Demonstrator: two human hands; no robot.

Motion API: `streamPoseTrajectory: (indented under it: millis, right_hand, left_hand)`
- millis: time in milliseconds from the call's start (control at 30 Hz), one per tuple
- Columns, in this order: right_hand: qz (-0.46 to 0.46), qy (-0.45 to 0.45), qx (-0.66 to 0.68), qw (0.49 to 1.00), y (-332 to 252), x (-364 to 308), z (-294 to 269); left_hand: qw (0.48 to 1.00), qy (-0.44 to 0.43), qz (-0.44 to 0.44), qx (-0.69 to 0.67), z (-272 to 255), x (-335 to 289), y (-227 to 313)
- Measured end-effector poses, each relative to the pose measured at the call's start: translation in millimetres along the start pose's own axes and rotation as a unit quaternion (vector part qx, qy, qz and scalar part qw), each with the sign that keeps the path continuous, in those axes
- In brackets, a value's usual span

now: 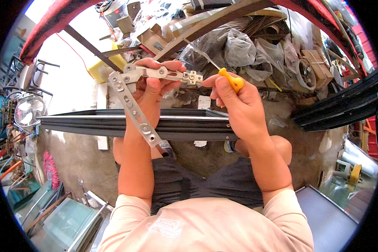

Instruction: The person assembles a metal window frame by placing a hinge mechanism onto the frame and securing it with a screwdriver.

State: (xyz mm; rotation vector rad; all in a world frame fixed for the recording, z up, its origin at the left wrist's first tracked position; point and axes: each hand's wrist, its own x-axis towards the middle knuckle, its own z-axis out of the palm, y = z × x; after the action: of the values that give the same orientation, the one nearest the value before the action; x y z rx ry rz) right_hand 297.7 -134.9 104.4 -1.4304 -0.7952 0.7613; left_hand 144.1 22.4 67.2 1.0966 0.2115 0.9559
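Note:
My left hand [152, 89] is closed around a silver metal window hinge [134, 108], its thumb pressed on the jointed upper part. One long flat arm of the hinge, with holes and rivets, hangs down across my left wrist. A small cross-shaped plate at its other end points toward my right hand [244, 105]. That hand grips a screwdriver [230, 80] by its yellow handle, the thin shaft aimed up and to the left, away from the hinge. My right index fingertip is at the small plate's end. Below both hands lies a black window frame [180, 131], above my knees.
Plastic bags [240, 48], a cardboard box [317, 65] and scrap fill the far floor. A yellow container [97, 69] stands far left. More black profiles [340, 105] lie at right; glass panes [69, 222] lean at lower left. Red-and-brown bars [212, 27] cross overhead.

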Motion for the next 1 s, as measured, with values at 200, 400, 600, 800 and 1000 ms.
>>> streamPoseTrajectory:
  millis: [200, 400, 600, 800, 1000]
  right_hand:
    - [-0.03, 0.028, -0.007, 0.999, -6.8, -4.2, 0.3]
    - [-0.054, 0.026, -0.047, 0.997, -5.0, -10.8, -1.5]
    - [-0.12, 0.024, -0.085, 0.989, -8.6, -13.9, -0.5]
    - [-0.143, 0.017, -0.116, 0.983, -7.4, -15.6, -1.6]
    - [-0.151, 0.0, -0.135, 0.979, -12.2, -15.2, -2.6]
  left_hand:
    - [1.0, -0.007, -0.021, 0.011, -1.1, 1.1, -0.7]
    - [0.999, -0.03, -0.009, 0.016, -3.2, -0.3, -2.5]
    - [0.999, -0.035, -0.024, 0.015, -1.6, -1.7, -0.6]
    - [0.998, -0.05, -0.024, 0.018, -0.9, -3.3, -0.5]
    - [0.998, -0.052, -0.023, 0.037, -2.3, -1.7, -1.1]
